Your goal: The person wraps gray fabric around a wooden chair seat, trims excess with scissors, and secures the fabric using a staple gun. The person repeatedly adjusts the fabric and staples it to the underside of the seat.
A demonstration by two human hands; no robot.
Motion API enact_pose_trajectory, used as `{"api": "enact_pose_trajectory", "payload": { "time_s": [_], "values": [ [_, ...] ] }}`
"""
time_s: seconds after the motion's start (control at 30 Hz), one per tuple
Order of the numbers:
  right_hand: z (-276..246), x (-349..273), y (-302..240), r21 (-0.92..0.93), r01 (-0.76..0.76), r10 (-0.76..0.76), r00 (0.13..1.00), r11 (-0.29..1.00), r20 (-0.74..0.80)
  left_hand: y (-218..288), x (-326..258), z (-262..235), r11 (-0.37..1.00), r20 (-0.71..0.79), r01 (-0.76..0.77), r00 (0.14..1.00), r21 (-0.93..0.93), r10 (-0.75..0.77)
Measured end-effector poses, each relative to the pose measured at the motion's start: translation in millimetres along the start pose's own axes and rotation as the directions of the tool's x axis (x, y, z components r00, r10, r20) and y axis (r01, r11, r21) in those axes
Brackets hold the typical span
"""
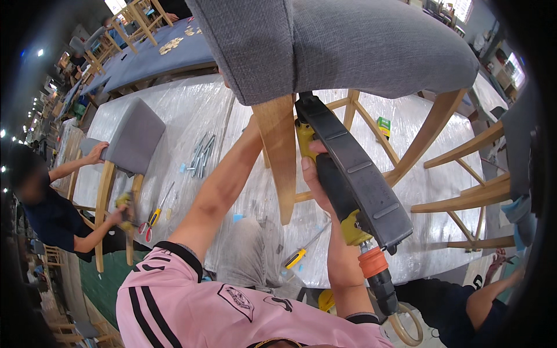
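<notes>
A grey upholstered chair (371, 46) with wooden legs stands tilted above the wrapped tabletop, right in front of me. My right hand (315, 177) is wrapped round the grip of a yellow and black pneumatic stapler (357, 168). The stapler's nose meets the grey fabric beside the near wooden leg (277, 156); whether it presses there I cannot tell. An orange coupling (372, 263) joins its lower end to an air hose. My left forearm (226, 180) reaches up behind that leg. The chair hides nearly all of my left hand, so its fingers do not show.
Plastic film covers the table (232, 124). On it lie long bolts (202, 155), two screwdrivers (296, 256), red-handled scissors (148, 231) and a green-yellow box (383, 127). At left a co-worker handles another grey chair (136, 136). More chair legs (464, 200) and another person's arm are at right.
</notes>
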State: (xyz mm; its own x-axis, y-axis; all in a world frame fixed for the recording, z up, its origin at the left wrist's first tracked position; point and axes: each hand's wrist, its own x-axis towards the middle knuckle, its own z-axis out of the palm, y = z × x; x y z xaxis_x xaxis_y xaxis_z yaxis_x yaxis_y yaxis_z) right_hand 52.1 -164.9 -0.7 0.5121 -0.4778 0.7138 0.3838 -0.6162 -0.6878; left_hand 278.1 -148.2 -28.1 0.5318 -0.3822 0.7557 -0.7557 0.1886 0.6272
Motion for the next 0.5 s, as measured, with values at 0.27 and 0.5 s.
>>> {"api": "enact_pose_trajectory", "payload": {
  "time_s": [0.27,0.5],
  "values": [
    [-14,13,17,0.202,-0.094,0.052,0.977,0.975,0.207,1,-1,-5,1.0,0.023,0.027,0.999,-0.003,-0.027],
    [-27,-8,31,-0.291,0.028,0.033,0.978,0.956,0.204,25,-2,-75,1.0,0.019,-0.029,0.999,0.001,0.029]
  ]
}}
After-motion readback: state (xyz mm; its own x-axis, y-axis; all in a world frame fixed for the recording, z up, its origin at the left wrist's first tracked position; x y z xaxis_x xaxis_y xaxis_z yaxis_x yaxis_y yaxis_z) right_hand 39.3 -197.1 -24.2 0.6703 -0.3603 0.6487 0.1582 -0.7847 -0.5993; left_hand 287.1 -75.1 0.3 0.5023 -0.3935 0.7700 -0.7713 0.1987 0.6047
